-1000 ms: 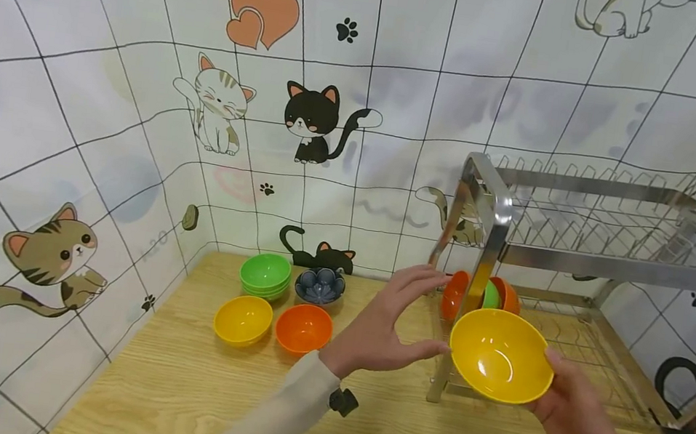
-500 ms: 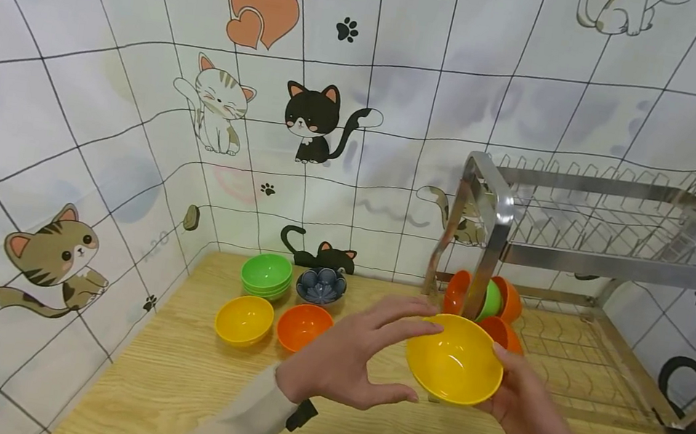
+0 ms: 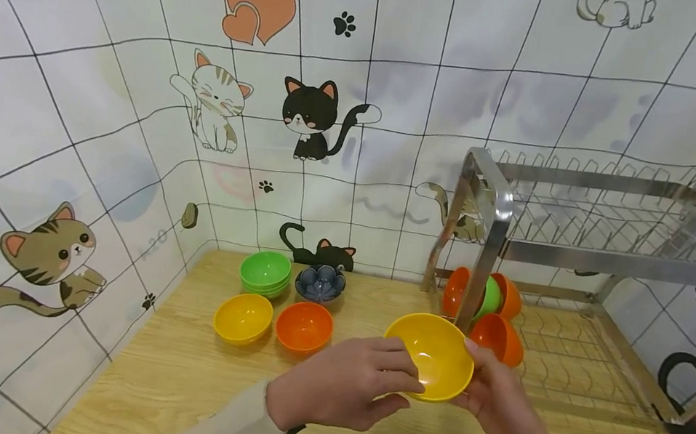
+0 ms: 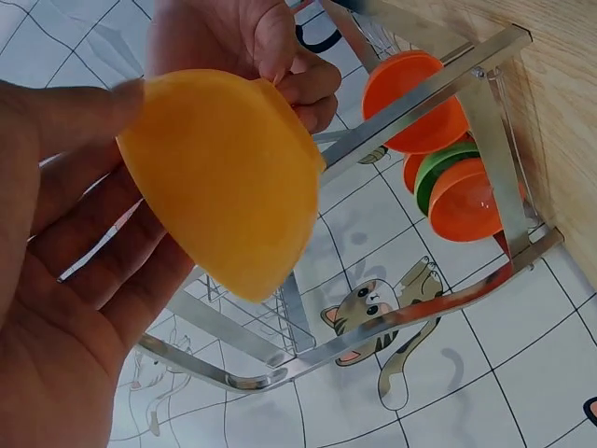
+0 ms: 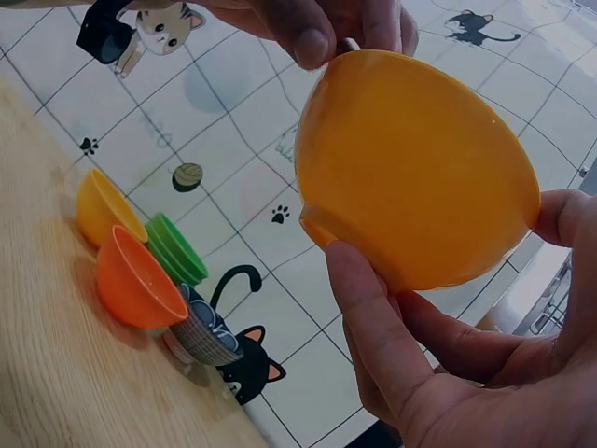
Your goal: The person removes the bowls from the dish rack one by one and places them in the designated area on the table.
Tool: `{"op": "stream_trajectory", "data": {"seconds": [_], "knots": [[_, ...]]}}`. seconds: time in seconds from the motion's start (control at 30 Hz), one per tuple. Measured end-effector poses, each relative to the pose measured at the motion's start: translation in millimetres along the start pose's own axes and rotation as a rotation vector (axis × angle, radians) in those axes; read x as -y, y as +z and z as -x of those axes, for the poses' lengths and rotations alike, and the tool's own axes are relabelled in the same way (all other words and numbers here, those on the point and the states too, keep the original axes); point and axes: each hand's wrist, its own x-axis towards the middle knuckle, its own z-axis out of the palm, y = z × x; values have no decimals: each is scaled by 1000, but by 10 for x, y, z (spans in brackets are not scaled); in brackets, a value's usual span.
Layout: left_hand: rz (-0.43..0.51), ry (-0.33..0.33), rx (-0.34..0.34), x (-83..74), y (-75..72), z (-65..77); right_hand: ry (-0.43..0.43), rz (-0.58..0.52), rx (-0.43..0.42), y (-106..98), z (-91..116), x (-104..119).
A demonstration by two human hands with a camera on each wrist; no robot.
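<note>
While my right hand (image 3: 498, 405) grips the yellow bowl (image 3: 448, 355) above the counter (image 3: 163, 369), my left hand (image 3: 349, 382) curls at its rim; can't tell whether it pinches. Beyond, to the left: another yellow bowl (image 3: 243, 319), an orange bowl (image 3: 304, 327); behind these, stacked green bowls (image 3: 264, 270), a dark bowl (image 3: 321, 284). Metal rack (image 3: 632, 265) right. Cat-print wall (image 3: 405, 34) farthest.

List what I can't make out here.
Head view: lower-left rim of the held yellow bowl, behind the left hand.
Head view: part of the green bowl in the rack, behind its post.
Head view: the rack's right end, cut off by the picture's edge.
Wrist views: the yellow bowl's inside, hidden by its wall.
</note>
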Motion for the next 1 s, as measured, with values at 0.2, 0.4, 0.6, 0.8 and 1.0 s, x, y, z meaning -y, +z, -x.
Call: {"op": "stream_trajectory", "data": {"seconds": [0.2,0.4,0.6,0.8,1.0], "knots": [[-87,-18,81,-25,-34,24,26,30,-56,46,-30,-8],[-106,-39,90,-22,-25,74,14,29,-49,86,-47,-29],[-121,-27,21,3,-19,132,-35,223,-143,160,-51,-22],[-132,-44,0,56,-34,213,-231,618,-218,221,-15,-12],[-135,-88,-45,151,-27,333,-440,961,-265,231,-12,-64]]}}
